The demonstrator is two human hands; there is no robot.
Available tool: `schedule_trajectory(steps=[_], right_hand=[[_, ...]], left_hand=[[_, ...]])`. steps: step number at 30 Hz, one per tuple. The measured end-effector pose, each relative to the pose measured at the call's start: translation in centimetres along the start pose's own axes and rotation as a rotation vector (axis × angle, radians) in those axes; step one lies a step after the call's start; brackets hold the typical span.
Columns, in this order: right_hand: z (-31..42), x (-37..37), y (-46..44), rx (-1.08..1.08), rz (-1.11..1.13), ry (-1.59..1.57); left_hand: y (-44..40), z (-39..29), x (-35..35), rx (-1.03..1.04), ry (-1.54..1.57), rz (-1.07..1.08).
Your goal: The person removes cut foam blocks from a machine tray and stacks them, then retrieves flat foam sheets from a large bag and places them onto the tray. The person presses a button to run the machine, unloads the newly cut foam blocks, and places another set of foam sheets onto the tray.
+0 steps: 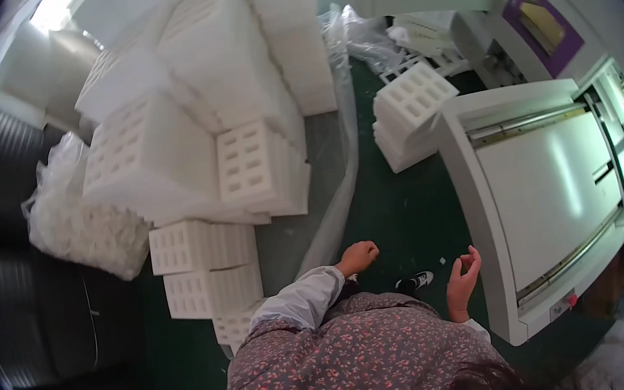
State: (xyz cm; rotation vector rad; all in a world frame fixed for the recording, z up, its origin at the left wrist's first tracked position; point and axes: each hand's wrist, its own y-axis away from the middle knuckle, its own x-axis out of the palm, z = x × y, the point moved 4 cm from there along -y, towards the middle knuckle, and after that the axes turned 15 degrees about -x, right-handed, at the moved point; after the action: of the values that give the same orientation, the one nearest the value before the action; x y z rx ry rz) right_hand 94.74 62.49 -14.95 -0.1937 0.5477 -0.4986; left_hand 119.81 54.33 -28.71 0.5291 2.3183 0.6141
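Observation:
My left hand [358, 258] hangs in front of my body above the green floor, its fingers curled in; nothing can be made out in them. To the right, my right hand [464, 282] is raised with its fingers apart and nothing in it. It is nearest to the white frame of a machine [487, 228], without touching it. Left of my left hand stand stacks of white foam trays [202, 249] with rectangular pockets. Another small stack of foam trays [415, 96] sits on the floor beside the machine.
Tall foam piles [217, 58] rise ahead on the left. A clear bag of white pieces [86, 223] lies beside black stacked material [31, 315]. Plastic sheeting [340, 199] runs along the floor. A second machine [421, 1] is at the top right.

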Motion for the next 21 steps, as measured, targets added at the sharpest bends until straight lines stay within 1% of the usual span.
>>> schedule_trajectory(steps=[1, 7, 11, 13, 14, 16, 17, 18, 19, 20, 21], right_hand=[[0.6, 0.8, 0.4, 0.023, 0.056, -0.022], [2.4, 3.7, 1.3, -0.039, 0.169, -0.005], [2.8, 6.2, 3.1, 0.062, 0.517, -0.081], [1.9, 7.3, 5.7, 0.189, 0.800, -0.071], [1.2, 7.3, 6.4, 0.216, 0.742, -0.057], [0.4, 8.3, 9.3, 0.402, 1.133, -0.298], [1.1, 8.0, 9.2, 0.413, 1.099, -0.280], [1.9, 7.7, 9.0, 0.423, 1.054, -0.258], [2.2, 7.2, 8.9, 0.443, 0.951, -0.252], [2.4, 7.0, 8.6, 0.462, 1.004, -0.242], [2.6, 6.8, 8.7, 0.475, 1.061, -0.237]], left_hand=[[0.2, 1.4, -0.5, -0.055, 0.069, -0.038], [2.2, 7.9, -2.1, -0.142, 0.138, -0.080], [3.7, 11.1, -2.8, -0.214, 0.192, -0.104], [4.0, 12.3, -2.7, -0.187, 0.190, -0.078], [4.3, 12.4, -2.4, -0.149, 0.162, -0.034], [5.2, 12.7, -2.0, -0.166, 0.187, 0.024], [5.9, 12.1, -2.0, -0.125, 0.138, 0.058], [6.2, 11.8, -1.4, -0.148, 0.140, 0.208], [7.0, 10.5, -1.3, -0.135, 0.174, 0.305], [7.5, 8.6, -1.2, -0.133, 0.203, 0.405], [7.8, 6.9, -1.5, -0.109, 0.121, 0.473]])
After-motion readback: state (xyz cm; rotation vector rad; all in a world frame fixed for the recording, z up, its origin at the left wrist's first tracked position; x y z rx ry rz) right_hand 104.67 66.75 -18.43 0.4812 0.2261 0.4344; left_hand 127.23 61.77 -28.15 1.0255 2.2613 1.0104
